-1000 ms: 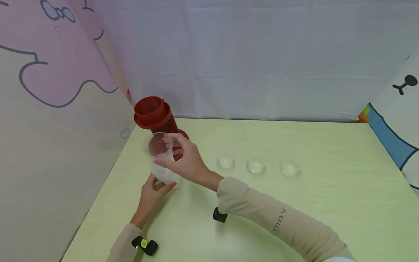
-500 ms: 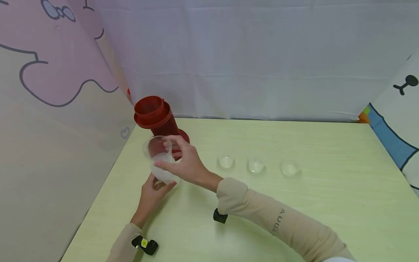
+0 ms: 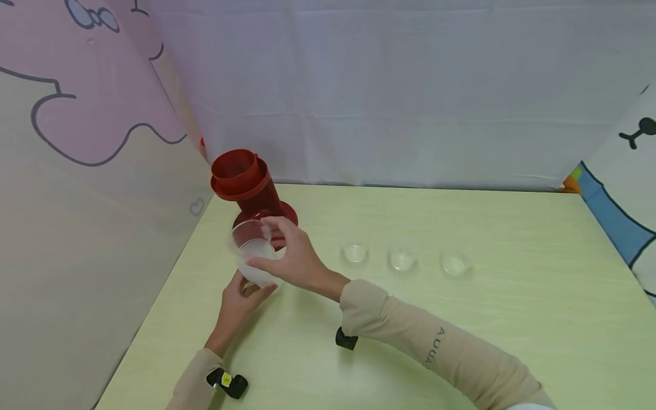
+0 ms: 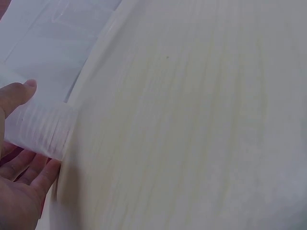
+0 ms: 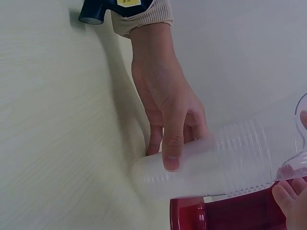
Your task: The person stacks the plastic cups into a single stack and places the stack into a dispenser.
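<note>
Head view: pale worktop (image 3: 538, 256) fills the lower half, a white cloth (image 3: 384, 91) hanging behind its far edge. Left side closed off by a wall panel (image 3: 92, 228) with a pink cartoon figure; at the right edge, a second panel (image 3: 615, 210) with blue and orange print. Two beige sleeves reach in from below, the right sleeve (image 3: 435, 341) lettered in dark print, the left sleeve (image 3: 195, 378) lower and nearer the left.

Far left corner: dark red holder (image 3: 256, 196), round base, thick tube leaning left, wide collar and mouth at the top.

Just in front of it, a stack of clear plastic cups (image 3: 256, 272), tilted and held between both hands. Right hand (image 3: 294, 250): thumb and fingers closed around the topmost cup (image 5: 285, 127) at the stack's mouth end. How deep this cup sits in the stack, cannot tell. Left hand (image 3: 241, 299): grips the lower end, thumb on one side, fingers on the other; right wrist view shows the ribbed rims lying between the two hands.

Right of the hands, three clear cups (image 3: 402, 261) stand apart in a row.

Smallest: black wrist cameras (image 3: 237, 386), the left one yellow-labelled.
</note>
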Demonstrator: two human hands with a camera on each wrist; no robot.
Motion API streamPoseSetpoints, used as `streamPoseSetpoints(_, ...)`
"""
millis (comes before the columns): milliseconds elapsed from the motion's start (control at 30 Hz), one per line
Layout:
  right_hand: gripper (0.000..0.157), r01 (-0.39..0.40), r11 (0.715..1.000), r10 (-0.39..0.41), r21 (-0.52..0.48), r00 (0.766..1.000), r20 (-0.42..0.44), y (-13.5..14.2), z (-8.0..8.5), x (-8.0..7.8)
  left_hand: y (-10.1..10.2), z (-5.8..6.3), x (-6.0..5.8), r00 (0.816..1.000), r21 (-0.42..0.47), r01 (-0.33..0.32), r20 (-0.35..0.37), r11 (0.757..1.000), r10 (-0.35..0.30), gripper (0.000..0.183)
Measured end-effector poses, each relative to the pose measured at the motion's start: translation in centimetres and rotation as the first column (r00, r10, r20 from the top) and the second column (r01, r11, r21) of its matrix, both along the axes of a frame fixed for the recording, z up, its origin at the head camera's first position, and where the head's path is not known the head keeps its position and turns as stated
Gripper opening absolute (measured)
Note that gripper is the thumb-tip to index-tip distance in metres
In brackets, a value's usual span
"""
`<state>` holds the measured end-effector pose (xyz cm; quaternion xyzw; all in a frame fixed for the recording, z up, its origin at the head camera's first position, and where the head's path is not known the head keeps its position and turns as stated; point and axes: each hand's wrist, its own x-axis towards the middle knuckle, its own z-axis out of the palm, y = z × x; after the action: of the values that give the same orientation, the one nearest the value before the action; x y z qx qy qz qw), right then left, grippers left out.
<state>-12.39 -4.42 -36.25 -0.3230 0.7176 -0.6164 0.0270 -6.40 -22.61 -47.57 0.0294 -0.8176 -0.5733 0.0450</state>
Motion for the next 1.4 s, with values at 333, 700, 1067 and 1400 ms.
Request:
streamPoseSetpoints(333,0.068,-0.002,1.0,0.002,0.018,1.0,-0.013,0.0,-0.3,-0.2,0.2,0.7,0.1,1.0,-0.016,0.01,0.015,1.0,-0.01,0.072)
streamPoseSetpoints(700,0.066,0.001,1.0,-0.001,0.029,1.0,-0.019,0.1,-0.6,-0.2,0.3,0.9,0.2,1.0,-0.029,0.011,0.015,1.0,-0.01,0.071)
streamPoseSetpoints(1067,0.068,0.018,0.998,-0.016,0.054,0.999,-0.046,0.0,-0.9,0.0,1.2,3.3,1.0,1.0,-0.041,0.017,0.012,0.999,-0.017,0.067)
streamPoseSetpoints(1400,0.069,0.012,0.998,-0.008,0.065,0.998,-0.065,0.0,-1.1,-0.1,1.1,3.2,0.9,1.0,-0.033,0.027,-0.001,0.999,-0.027,0.067)
